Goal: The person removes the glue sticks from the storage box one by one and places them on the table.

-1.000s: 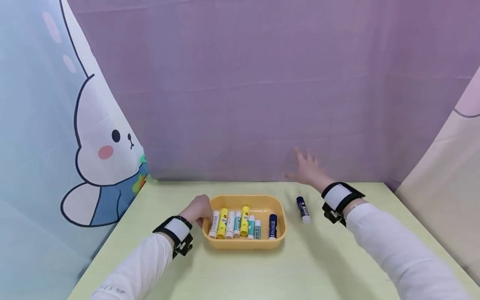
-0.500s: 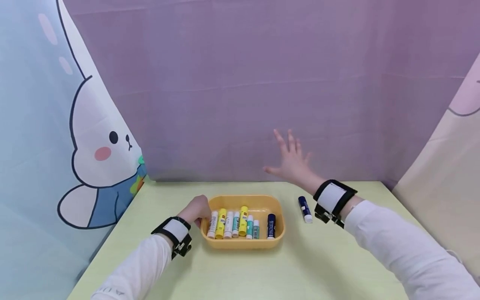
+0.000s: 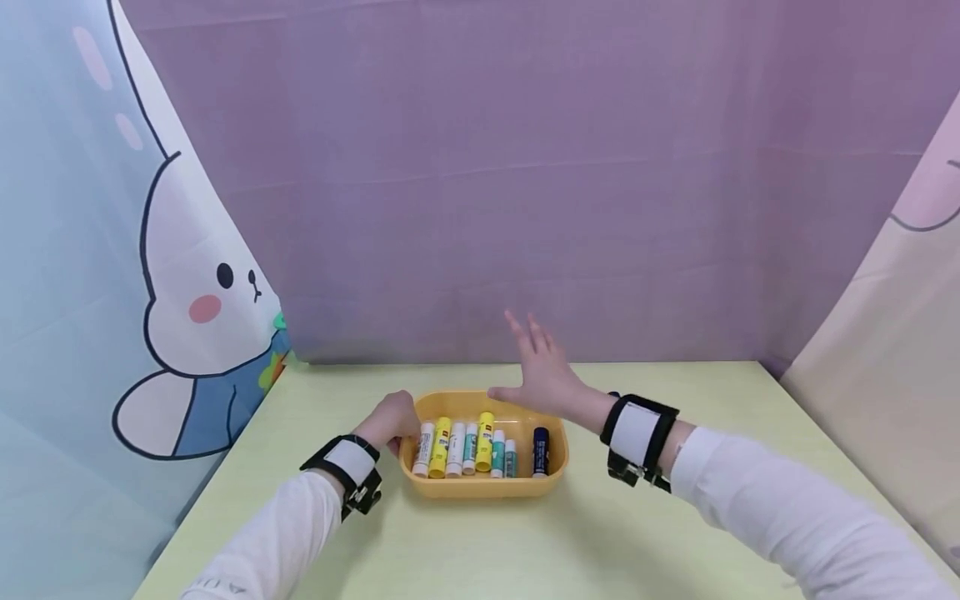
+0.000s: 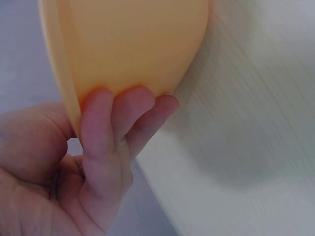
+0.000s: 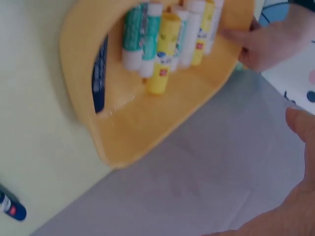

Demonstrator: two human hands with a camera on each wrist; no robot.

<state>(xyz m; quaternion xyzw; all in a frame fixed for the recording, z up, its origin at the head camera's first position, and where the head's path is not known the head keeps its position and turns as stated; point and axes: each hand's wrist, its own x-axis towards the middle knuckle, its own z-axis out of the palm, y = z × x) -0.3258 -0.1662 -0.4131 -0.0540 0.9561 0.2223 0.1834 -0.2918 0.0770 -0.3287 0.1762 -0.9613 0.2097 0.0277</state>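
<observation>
A yellow-orange plastic basket (image 3: pixel 487 488) holds a row of glue sticks: white, yellow (image 3: pixel 440 447) and teal (image 3: pixel 498 454) ones on the left and middle, a navy one (image 3: pixel 541 452) apart at the right. My left hand (image 3: pixel 393 419) grips the basket's left rim, thumb on the inside and fingers (image 4: pixel 98 118) against the outer wall. My right hand (image 3: pixel 546 379), fingers spread and holding nothing, hovers over the basket's back right edge. Another navy glue stick (image 5: pixel 14 207) lies on the table outside the basket, nearly all hidden behind my right wrist in the head view.
The pale green table (image 3: pixel 480 550) ends at the back against a purple cloth (image 3: pixel 480 183). To the left hangs a curtain with a cartoon rabbit (image 3: pixel 210 275); a cream curtain (image 3: pixel 885 375) borders the right side.
My right hand has risen, then swung left and down from beyond the loose navy glue stick to above the basket's back right. The left hand keeps its hold on the rim.
</observation>
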